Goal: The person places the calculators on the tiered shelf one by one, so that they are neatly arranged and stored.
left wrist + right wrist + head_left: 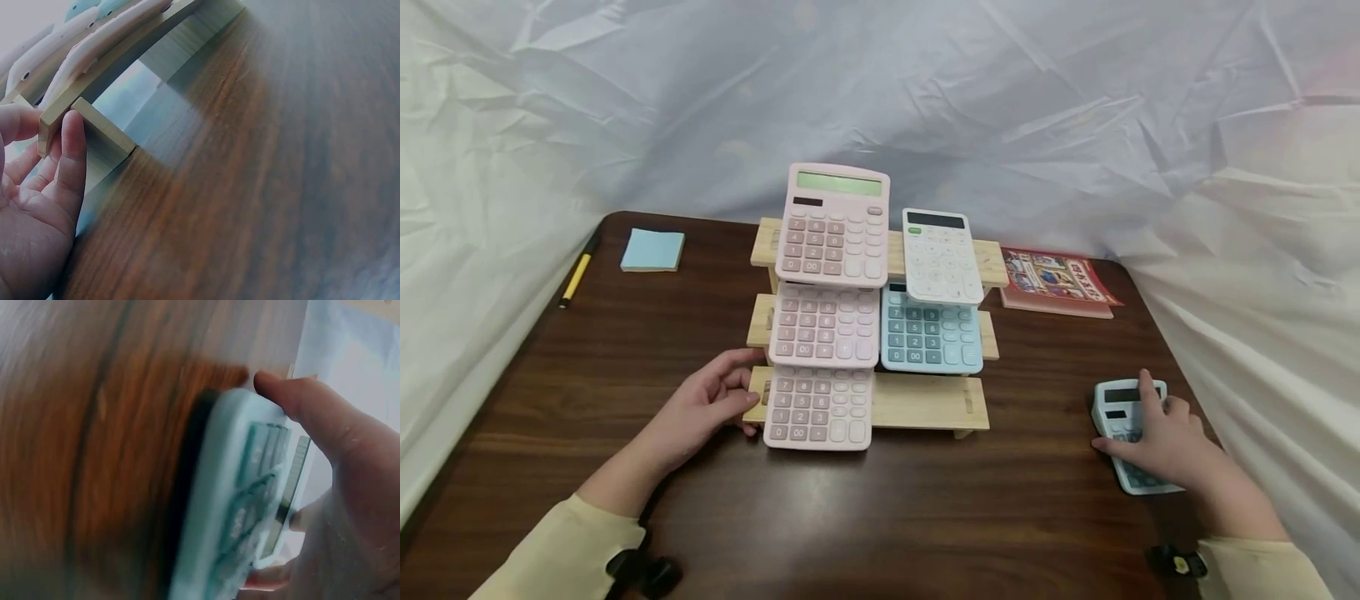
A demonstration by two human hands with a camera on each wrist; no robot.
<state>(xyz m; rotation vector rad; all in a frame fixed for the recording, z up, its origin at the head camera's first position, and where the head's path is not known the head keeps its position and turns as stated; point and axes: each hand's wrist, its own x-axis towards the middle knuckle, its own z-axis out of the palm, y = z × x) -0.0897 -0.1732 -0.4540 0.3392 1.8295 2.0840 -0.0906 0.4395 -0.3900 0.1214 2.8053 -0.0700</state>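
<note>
My left hand (703, 404) grips the left end of the bottom tier of a wooden rack (925, 402); in the left wrist view the board's end (53, 125) sits between thumb and fingers. At the right, my right hand (1168, 442) spans a light blue calculator (1123, 417), thumb at its left edge, index finger stretched over the display. The right wrist view shows the blue calculator (244, 506) close up and blurred. On the rack stand an upper pink calculator (832, 225), a middle one (825, 325), a lower one (817, 408), a white calculator (942, 258) and another blue one (931, 333).
A blue sticky-note pad (652, 250) and a yellow-and-black marker (576, 279) lie at the back left. A red illustrated booklet (1056, 279) sits behind the rack's right end. White plastic sheeting (1247, 242) borders the dark wooden table (925, 517).
</note>
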